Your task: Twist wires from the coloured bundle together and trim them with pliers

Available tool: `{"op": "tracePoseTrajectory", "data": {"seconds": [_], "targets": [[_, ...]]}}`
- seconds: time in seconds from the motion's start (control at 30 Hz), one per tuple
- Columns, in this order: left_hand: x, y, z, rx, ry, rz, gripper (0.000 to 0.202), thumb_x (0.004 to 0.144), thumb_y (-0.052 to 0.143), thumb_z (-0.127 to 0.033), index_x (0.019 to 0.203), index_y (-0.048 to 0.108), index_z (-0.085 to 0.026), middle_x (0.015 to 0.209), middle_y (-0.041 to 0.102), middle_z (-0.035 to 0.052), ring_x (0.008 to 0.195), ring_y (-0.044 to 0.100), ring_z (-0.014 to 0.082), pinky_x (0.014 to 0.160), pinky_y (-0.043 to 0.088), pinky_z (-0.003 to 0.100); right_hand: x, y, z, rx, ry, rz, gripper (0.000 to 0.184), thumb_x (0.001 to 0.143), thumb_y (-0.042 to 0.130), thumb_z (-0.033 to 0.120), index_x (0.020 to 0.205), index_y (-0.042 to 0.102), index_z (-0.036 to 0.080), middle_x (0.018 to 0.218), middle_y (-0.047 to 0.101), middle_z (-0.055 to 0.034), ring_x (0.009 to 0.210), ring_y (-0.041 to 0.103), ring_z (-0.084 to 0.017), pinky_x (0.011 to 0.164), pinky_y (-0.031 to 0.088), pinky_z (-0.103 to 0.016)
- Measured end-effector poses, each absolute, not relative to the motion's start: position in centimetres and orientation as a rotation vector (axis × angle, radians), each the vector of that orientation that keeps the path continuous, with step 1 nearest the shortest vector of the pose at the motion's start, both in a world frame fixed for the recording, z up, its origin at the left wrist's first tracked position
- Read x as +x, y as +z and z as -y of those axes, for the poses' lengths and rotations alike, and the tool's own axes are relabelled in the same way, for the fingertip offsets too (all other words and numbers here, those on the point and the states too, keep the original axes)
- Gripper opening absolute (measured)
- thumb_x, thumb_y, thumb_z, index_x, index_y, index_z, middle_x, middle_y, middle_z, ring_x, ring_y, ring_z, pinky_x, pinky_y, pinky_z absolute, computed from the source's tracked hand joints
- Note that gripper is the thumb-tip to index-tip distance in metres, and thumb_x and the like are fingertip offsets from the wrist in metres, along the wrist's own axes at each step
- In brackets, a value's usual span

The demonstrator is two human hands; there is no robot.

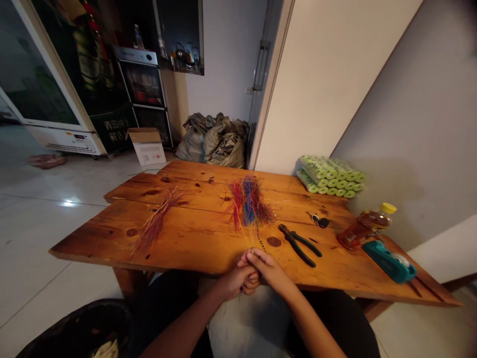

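My left hand (pixel 240 279) and my right hand (pixel 264 263) are together at the table's front edge, fingers closed and touching. Thin yellowish strands (pixel 255 239) run up from between my fingertips. Both hands appear to pinch these strands; their ends inside the fingers are hidden. Just beyond lies a pile of coloured wires (pixel 249 201), red, blue and dark red, with loose yellow ones across it. A smaller bundle of reddish and yellow wires (pixel 158 219) lies to the left. Cutting pliers (pixel 300 244) with dark handles rest to the right of my right hand, jaws toward the pile.
The wooden table (pixel 201 243) has an uneven left edge. On its right are keys (pixel 318 220), a yellow-capped bottle (pixel 365 226), a teal tape dispenser (pixel 389 261) and stacked green rolls (pixel 330 175). A black bin (pixel 78 330) stands at lower left; sacks (pixel 214 139) lie behind the table.
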State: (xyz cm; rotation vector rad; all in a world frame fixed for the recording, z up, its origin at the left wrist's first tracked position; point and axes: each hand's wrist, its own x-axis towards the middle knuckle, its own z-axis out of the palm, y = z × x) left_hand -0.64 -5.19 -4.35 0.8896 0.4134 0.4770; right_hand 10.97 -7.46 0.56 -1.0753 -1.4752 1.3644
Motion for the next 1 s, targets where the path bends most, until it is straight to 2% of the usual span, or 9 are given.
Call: {"op": "tracePoseTrajectory", "data": {"seconds": [0.13,0.27,0.47,0.57,0.67,0.73,0.8,0.9,1.0], "targets": [[-0.4,-3.9,5.8,0.919,0.418,-0.398,0.044,0.074,0.053,-0.047,0.047,0.029,-0.020,0.038,0.019,-0.0108,0.032,0.011,0.0022,0.037,0.002,0.023,10.5,0.4,7.9,-0.964,1.545,1.132,0.034,0.084,0.046,0.047,0.064,0.047,0.019,0.061,0.051,0.0005,0.074,0.055,-0.016,0.081,0.041,-0.031],[-0.4,-3.4,6.0,0.941,0.374,-0.387,0.041,0.076,0.051,-0.041,0.049,0.029,-0.020,0.040,0.019,-0.0105,0.034,0.011,0.0028,0.037,0.003,0.023,10.6,-0.5,7.8,-0.809,1.593,0.919,0.036,0.082,0.049,0.048,0.061,0.043,0.020,0.051,0.035,0.0061,0.052,0.042,-0.011,0.074,0.043,-0.032],[-0.3,-4.1,6.0,0.988,0.300,-0.363,0.039,0.081,0.045,-0.038,0.050,0.028,-0.020,0.041,0.019,-0.0096,0.035,0.011,0.0040,0.037,0.005,0.023,10.9,-0.5,7.3,-0.717,1.623,0.755,0.037,0.083,0.049,0.050,0.064,0.040,0.020,0.048,0.028,0.0089,0.042,0.025,-0.007,0.058,0.041,-0.025],[0.1,-4.7,6.2,1.027,0.265,-0.386,0.038,0.081,0.044,-0.040,0.052,0.031,-0.020,0.043,0.022,-0.0090,0.036,0.013,0.0048,0.037,0.009,0.023,11.1,-0.4,7.3,-0.695,1.614,0.711,0.037,0.081,0.053,0.049,0.064,0.038,0.020,0.048,0.024,0.0097,0.041,0.015,-0.005,0.040,0.024,-0.017],[0.0,-4.2,6.1,1.166,0.266,-0.408,0.037,0.082,0.044,-0.042,0.054,0.042,-0.019,0.043,0.033,-0.0064,0.037,0.028,0.0069,0.041,0.023,0.022,11.5,-0.3,7.5,-0.698,1.586,0.703,0.038,0.079,0.056,0.048,0.063,0.037,0.019,0.048,0.020,0.0104,0.040,0.010,-0.005,0.036,0.010,-0.017],[-0.8,-3.3,5.7,1.317,0.265,-0.390,0.030,0.082,0.048,-0.037,0.063,0.056,-0.016,0.052,0.050,-0.0006,0.050,0.047,0.0114,0.054,0.035,0.024,11.9,0.0,7.8,-0.706,1.591,0.713,0.039,0.079,0.056,0.047,0.062,0.037,0.019,0.048,0.019,0.0107,0.040,0.009,-0.004,0.036,0.008,-0.018],[-1.9,-2.3,5.1,1.384,0.349,-0.396,0.017,0.078,0.056,-0.032,0.080,0.064,-0.017,0.076,0.063,0.0051,0.072,0.057,0.0165,0.068,0.038,0.026,12.2,0.3,8.4,-0.717,1.672,0.741,0.038,0.080,0.056,0.047,0.062,0.037,0.019,0.048,0.019,0.0109,0.039,0.009,-0.003,0.035,0.007,-0.018],[-3.9,-1.4,4.4,1.275,0.503,-0.437,0.034,0.073,0.064,-0.030,0.106,0.062,-0.022,0.093,0.064,0.0082,0.084,0.057,0.0207,0.074,0.038,0.029,12.4,0.2,9.5,-0.717,1.909,0.779,0.036,0.082,0.053,0.045,0.064,0.038,0.018,0.048,0.020,0.0110,0.038,0.009,-0.002,0.035,0.007,-0.017],[-5.3,-1.6,4.1,1.243,0.554,-0.500,0.040,0.068,0.069,-0.029,0.106,0.065,-0.021,0.087,0.064,0.0094,0.080,0.057,0.0218,0.073,0.039,0.031,12.0,-0.4,10.3,-0.652,2.186,0.794,0.034,0.083,0.052,0.043,0.064,0.039,0.018,0.048,0.023,0.0105,0.037,0.011,-0.002,0.035,0.006,-0.016]]}}
